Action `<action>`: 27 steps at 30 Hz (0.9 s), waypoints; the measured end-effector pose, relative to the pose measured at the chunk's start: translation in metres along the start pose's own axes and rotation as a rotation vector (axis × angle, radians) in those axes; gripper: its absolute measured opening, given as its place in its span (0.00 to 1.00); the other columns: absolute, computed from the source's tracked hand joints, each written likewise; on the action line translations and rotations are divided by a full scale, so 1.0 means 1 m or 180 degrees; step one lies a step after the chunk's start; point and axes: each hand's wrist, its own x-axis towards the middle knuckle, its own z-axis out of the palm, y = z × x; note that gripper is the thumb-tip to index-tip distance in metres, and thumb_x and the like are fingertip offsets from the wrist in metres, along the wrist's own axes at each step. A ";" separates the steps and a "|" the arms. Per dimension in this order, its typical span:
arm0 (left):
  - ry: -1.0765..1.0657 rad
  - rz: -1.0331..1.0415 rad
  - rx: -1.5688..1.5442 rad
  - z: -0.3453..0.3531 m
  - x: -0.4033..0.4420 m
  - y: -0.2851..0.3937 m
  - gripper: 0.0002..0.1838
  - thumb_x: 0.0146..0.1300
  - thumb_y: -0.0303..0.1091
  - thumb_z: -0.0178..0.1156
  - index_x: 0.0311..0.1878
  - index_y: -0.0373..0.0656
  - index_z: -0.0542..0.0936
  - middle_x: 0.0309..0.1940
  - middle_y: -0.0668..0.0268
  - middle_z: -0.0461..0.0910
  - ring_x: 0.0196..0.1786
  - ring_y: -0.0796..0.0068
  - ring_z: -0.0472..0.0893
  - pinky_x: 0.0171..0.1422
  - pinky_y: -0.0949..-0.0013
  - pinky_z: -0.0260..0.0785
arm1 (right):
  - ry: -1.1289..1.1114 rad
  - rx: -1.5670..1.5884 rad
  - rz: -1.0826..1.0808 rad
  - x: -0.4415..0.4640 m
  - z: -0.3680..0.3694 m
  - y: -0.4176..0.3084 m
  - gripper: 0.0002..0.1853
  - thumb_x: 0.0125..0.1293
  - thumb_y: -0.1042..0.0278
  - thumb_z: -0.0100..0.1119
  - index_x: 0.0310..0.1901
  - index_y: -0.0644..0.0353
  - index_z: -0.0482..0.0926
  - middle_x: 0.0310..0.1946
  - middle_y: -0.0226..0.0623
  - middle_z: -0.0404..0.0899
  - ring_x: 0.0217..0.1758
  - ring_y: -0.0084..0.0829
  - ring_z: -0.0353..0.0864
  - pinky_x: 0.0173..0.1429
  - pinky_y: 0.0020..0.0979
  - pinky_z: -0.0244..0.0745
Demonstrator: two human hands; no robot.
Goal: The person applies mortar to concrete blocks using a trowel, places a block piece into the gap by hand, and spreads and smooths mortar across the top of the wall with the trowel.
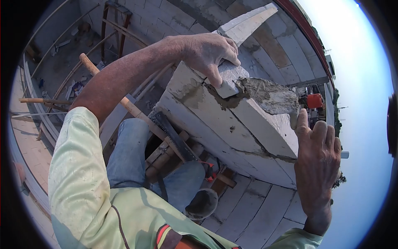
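Observation:
My left hand (211, 56) is closed on a small, rough-edged piece of white block (233, 78) on top of the block wall (253, 124). Wet grey mortar (269, 96) lies beside that piece and is smeared along the joint under it. At the right end of the mortar is my right hand (318, 145), its index finger stretched along the edge and the other fingers curled. Whatever those fingers hold is hidden. Just behind my left hand, a long wedge-shaped piece of block (248, 24) sticks up.
A handsaw (174, 137) rests by my knees, near wooden poles (132, 108). Below stands a bucket (202, 204) with grey residue inside. Another block wall (286, 45) runs behind. A red object (314, 101) shows beyond the mortar. Open sky lies to the right.

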 end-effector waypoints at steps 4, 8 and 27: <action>0.0018 0.0034 0.0024 0.001 0.000 -0.001 0.39 0.36 0.36 0.74 0.57 0.30 0.80 0.56 0.51 0.81 0.67 0.58 0.74 0.73 0.60 0.69 | -0.0030 -0.0074 -0.0005 -0.005 -0.005 0.008 0.23 0.62 0.74 0.65 0.60 0.53 0.78 0.34 0.30 0.66 0.39 0.27 0.72 0.42 0.31 0.74; -0.0026 0.0007 0.0021 -0.003 0.000 0.003 0.38 0.36 0.34 0.74 0.57 0.30 0.80 0.57 0.51 0.81 0.68 0.58 0.74 0.73 0.61 0.69 | 0.0061 -0.0195 0.0070 -0.002 -0.007 0.016 0.23 0.63 0.74 0.65 0.60 0.52 0.78 0.35 0.30 0.66 0.39 0.27 0.72 0.41 0.31 0.73; 0.0062 0.0030 0.0039 0.002 0.000 -0.002 0.39 0.36 0.36 0.74 0.57 0.31 0.81 0.56 0.51 0.81 0.66 0.59 0.75 0.73 0.60 0.70 | -0.0034 -0.0155 0.0585 -0.041 0.032 -0.039 0.26 0.65 0.72 0.59 0.66 0.50 0.75 0.40 0.37 0.70 0.42 0.32 0.74 0.40 0.32 0.69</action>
